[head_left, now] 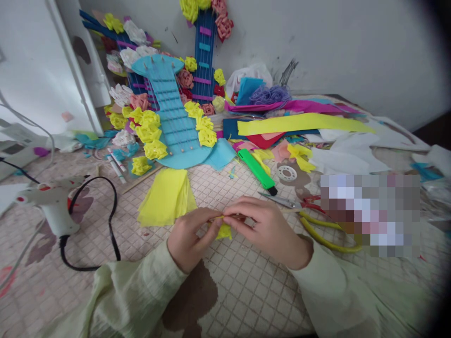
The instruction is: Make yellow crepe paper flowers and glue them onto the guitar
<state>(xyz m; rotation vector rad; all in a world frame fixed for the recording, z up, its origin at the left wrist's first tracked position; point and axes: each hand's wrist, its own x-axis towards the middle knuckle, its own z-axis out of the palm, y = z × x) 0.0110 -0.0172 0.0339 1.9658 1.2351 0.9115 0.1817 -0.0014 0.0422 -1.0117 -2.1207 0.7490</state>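
Note:
My left hand (pixel 192 237) and my right hand (pixel 269 230) meet over the checked tablecloth, both pinched on a small piece of yellow tissue paper (pixel 224 231) wrapped around a thin stick. The fingertips of both hands touch at the stick. A stack of yellow tissue sheets (pixel 167 197) lies just beyond my left hand. Scissors with red handles (pixel 292 203) lie right behind my right hand.
A white glue gun (pixel 52 202) with a black cord (pixel 112 225) stands at the left. A green utility knife (pixel 256 171), yellow-handled pliers (pixel 324 234), a tape ring (pixel 286 173), light-blue guitar shapes (pixel 172 126) with paper flowers and coloured paper strips (pixel 299 123) fill the back.

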